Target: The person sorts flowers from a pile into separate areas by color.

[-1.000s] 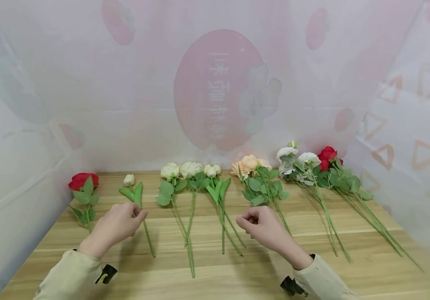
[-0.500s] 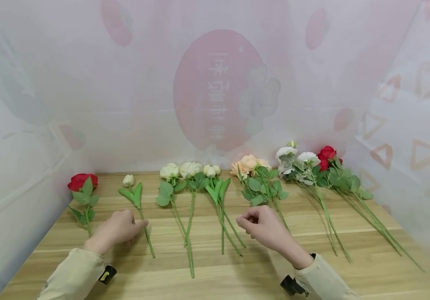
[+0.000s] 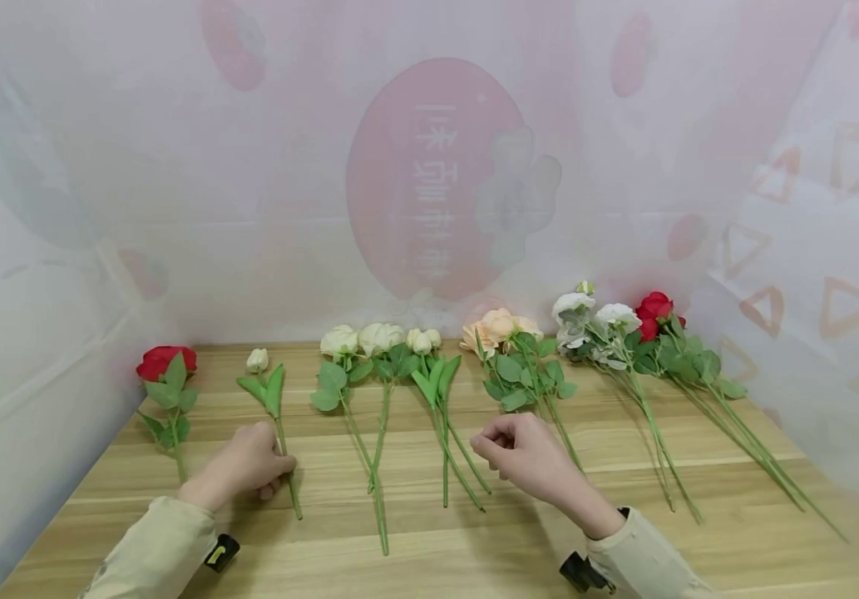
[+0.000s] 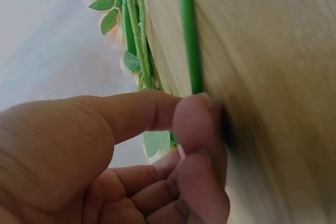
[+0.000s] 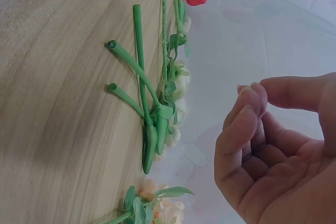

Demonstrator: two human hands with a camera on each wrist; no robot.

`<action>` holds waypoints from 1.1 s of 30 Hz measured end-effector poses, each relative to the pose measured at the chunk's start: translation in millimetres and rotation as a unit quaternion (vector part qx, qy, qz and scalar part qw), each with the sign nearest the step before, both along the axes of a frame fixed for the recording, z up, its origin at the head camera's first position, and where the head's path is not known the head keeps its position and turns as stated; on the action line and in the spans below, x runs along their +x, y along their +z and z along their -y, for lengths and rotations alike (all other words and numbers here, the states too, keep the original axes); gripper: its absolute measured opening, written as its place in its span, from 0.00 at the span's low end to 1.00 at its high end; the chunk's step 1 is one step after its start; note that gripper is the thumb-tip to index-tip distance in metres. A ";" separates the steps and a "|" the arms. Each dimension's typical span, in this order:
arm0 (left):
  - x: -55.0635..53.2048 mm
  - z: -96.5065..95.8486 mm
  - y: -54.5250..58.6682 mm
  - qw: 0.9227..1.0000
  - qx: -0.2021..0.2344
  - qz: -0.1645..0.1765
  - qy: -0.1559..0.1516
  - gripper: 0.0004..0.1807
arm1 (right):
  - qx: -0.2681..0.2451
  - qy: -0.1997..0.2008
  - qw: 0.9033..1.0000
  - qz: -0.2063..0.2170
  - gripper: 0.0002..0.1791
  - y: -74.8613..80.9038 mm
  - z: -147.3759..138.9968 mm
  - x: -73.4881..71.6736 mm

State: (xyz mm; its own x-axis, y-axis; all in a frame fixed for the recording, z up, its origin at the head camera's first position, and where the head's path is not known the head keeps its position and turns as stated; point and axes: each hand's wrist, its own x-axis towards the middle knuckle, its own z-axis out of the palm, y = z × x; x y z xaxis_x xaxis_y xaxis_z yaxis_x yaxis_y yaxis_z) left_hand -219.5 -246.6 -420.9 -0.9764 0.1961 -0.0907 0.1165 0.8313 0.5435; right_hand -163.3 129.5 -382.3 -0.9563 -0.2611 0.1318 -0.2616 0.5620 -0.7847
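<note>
A single white tulip (image 3: 258,360) with two green leaves lies at the left of the table. My left hand (image 3: 245,462) pinches its stem low down between thumb and index finger; the left wrist view shows the green stem (image 4: 189,35) running into the fingertips. My right hand (image 3: 530,457) hovers over the table with loosely curled fingers, thumb tip against the fingertips and nothing between them. It is nearest to the peach roses (image 3: 500,326) and the white tulips (image 3: 423,341) with several crossing stems.
A red rose (image 3: 167,363) lies left of my left hand. Cream roses (image 3: 360,341) with crossed stems lie in the middle. White flowers (image 3: 595,316) and red roses (image 3: 657,314) lie at the right. A printed curtain (image 3: 287,208) stands behind the wooden table (image 3: 429,566).
My left hand has come down and slightly nearer to me and has taken hold of the tulip stem. The tulip's stem end has shifted slightly left. My right hand stays still.
</note>
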 end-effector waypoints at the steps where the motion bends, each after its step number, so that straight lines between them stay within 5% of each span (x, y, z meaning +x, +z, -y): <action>1: 0.1 0.0 0.4 1.000 0.002 0.007 0.003 0.16 | -0.002 0.000 1.000 0.002 0.10 -0.1 -0.3 0.2; 7: 3.9 9.6 6.7 0.999 0.003 0.050 0.008 0.16 | -0.017 -0.006 1.000 0.004 0.08 -0.9 -0.2 0.4; 12: -0.7 18.6 12.8 0.999 0.001 0.049 0.009 0.20 | -0.024 -0.009 1.000 0.003 0.07 -0.8 -0.6 -0.2; 21: -5.7 29.1 34.1 1.000 0.003 -0.019 0.001 0.23 | -0.018 -0.008 1.000 0.002 0.08 -1.1 -1.7 -0.8; 33: 10.8 -3.3 57.2 0.987 0.126 -0.098 0.016 0.14 | -0.053 -0.001 0.998 0.039 0.09 3.4 1.6 -1.6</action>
State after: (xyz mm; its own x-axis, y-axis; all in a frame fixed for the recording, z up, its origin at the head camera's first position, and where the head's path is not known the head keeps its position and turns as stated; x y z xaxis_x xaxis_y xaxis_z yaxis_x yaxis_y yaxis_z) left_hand -208.7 -243.3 -363.7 -0.9766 0.1563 0.1474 0.2146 0.6775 0.7035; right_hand -164.9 127.9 -378.9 -0.9651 -0.2479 0.0846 -0.1973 0.4755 -0.8573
